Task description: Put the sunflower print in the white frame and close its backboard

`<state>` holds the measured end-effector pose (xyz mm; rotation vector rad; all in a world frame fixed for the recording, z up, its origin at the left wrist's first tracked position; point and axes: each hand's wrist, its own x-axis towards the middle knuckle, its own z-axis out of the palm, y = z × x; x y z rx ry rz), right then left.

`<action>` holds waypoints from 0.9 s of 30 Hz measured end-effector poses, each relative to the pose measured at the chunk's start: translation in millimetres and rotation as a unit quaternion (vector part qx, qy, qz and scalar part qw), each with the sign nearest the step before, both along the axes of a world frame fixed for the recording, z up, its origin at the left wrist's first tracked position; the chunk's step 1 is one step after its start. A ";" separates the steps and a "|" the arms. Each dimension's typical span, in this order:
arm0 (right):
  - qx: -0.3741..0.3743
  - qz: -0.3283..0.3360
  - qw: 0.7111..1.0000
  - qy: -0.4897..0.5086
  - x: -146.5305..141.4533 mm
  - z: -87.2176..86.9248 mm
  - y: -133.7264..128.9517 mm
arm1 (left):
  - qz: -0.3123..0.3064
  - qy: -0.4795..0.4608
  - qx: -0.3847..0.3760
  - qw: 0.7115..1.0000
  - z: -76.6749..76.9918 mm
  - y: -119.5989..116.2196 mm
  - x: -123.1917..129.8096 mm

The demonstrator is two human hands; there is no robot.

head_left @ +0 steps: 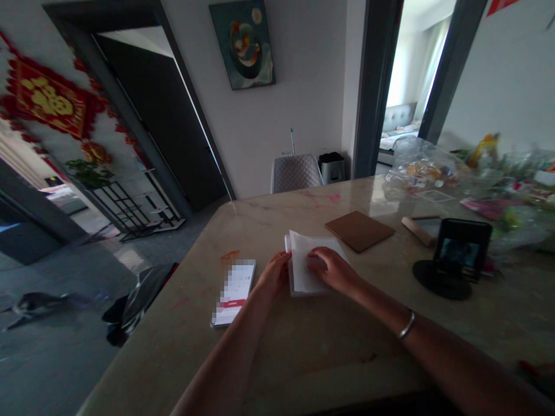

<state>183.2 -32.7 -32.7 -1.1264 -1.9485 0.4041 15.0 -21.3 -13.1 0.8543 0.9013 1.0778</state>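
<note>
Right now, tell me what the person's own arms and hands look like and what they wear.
Both forearms are bare, with no sleeves, gloves or cables in view. The right hand has a thin silver bangle near its wrist; the left hand shows no jewellery.

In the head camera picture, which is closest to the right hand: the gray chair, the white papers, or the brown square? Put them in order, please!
1. White paper stack: under the right hand, touching it.
2. Brown square: on the table, just ahead.
3. Gray quilted chair: beyond the table's far edge.
</note>
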 end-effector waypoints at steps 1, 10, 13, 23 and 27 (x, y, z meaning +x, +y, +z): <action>-0.001 -0.001 1.000 0.002 -0.9 0.4 -0.5 | -0.001 0.007 0.004 1.000 1.5 -1.5 1.6; -0.076 -0.015 0.996 0.032 -10.2 15.4 -14.6 | 0.010 0.037 0.068 0.997 0.7 -7.1 15.4; -0.088 -0.022 0.995 0.046 -12.5 18.9 -17.3 | 0.039 0.065 0.075 0.994 -2.1 -5.9 18.3; -0.182 -0.051 0.969 0.158 -5.6 23.4 -7.4 | 0.045 0.097 0.046 0.993 -22.0 6.7 10.3; -0.151 0.007 0.943 0.298 2.4 27.9 -4.5 | 0.073 0.183 0.087 0.976 -33.2 15.2 7.2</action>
